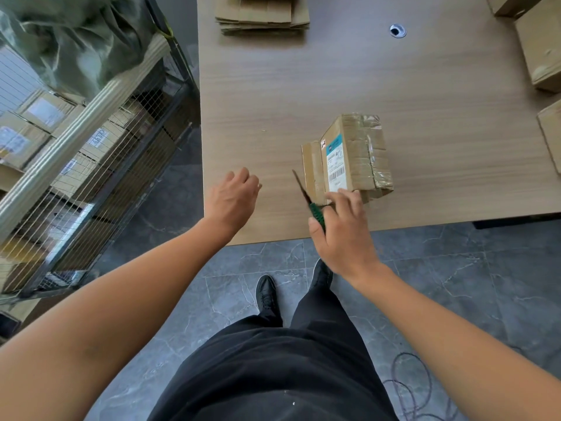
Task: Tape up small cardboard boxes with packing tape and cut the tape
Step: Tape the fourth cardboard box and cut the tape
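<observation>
Box: the box (349, 156) lies on the table (273, 101) just beyond the right hand's fingertips, and ahead and to the right of the left hand.
Long axis: runs away from the person. The near end is at the right fingers and the labelled face is turned up and to the left.
Tape: clear tape already wraps the far end and the right side. No tape roll is in view.
Right hand: the right hand (343, 235) is the nearer one. Its thumb and curled fingers grip the green handle of a knife (308, 199). The outer fingers reach to the box's near corner, but whether they touch it cannot be told.
Knife: the blade points up and away to the left. It stands just beside the box's left near edge, between the two hands.
Left hand: the left hand (232, 199) holds nothing. Its fingers are loosely curled over the table's near edge, well apart from the box.
Next move (judged): a cut at the near left edge, which falls to the right hand. The left hand would have to cross toward the blade to steady the box.
Surroundings: a flat cardboard stack (261, 13) lies far ahead of the left hand. More boxes (543, 50) sit far to the right. A wire cage (91, 177) of parcels stands left of the left arm.
Obstruction: nothing lies between the right hand and the box.
</observation>
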The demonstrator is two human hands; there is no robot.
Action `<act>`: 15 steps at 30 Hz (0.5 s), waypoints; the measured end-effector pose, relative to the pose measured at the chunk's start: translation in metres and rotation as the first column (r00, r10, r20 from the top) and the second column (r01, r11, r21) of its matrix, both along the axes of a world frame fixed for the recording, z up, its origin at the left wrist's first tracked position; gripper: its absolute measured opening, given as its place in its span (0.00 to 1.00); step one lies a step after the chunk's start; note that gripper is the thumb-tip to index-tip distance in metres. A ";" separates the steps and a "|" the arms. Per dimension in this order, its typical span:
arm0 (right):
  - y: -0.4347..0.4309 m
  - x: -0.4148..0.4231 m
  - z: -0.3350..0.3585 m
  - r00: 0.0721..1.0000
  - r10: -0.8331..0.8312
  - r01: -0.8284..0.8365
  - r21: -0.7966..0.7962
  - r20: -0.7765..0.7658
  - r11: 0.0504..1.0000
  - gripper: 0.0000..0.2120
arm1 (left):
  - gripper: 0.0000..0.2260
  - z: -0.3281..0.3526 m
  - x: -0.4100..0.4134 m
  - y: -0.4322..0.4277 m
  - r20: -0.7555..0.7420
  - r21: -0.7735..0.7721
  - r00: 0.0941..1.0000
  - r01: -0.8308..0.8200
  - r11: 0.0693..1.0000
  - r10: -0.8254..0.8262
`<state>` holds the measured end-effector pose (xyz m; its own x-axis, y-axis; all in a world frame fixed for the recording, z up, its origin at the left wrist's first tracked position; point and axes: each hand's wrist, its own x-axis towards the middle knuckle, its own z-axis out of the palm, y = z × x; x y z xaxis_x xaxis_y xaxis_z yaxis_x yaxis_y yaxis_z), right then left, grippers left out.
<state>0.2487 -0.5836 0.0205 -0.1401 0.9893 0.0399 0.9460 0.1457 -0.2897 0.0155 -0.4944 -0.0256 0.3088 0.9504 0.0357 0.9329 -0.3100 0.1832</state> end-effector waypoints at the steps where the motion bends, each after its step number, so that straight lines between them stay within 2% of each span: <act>1: 0.001 -0.008 -0.006 1.000 0.010 -0.010 -0.001 -0.010 1.000 0.22 | 0.12 -0.005 -0.002 -0.003 -0.026 -0.026 1.000 0.006 1.000 -0.007; 3: 0.007 -0.025 -0.018 0.997 -0.004 -0.003 -0.088 -0.083 0.996 0.19 | 0.12 -0.018 -0.008 -0.009 -0.056 -0.090 0.998 0.005 0.996 -0.010; 5: 0.017 -0.040 -0.033 0.977 -0.071 0.015 -0.269 -0.199 0.963 0.15 | 0.13 -0.031 -0.018 -0.014 0.000 -0.132 1.000 -0.004 0.991 0.004; 7: 0.031 -0.055 -0.052 0.957 -0.149 0.048 -0.372 -0.248 0.927 0.12 | 0.13 -0.043 -0.025 -0.015 0.071 -0.148 0.997 -0.025 0.989 0.036; 9: 0.044 -0.069 -0.069 0.956 -0.185 0.082 -0.399 -0.229 0.913 0.13 | 0.14 -0.050 -0.024 -0.015 0.079 -0.159 0.991 -0.091 0.983 0.105; 15: 0.060 -0.085 -0.107 0.982 -0.187 0.178 -0.351 0.008 0.919 0.26 | 0.17 -0.063 -0.005 -0.015 -0.084 -0.150 0.979 -0.195 0.969 0.184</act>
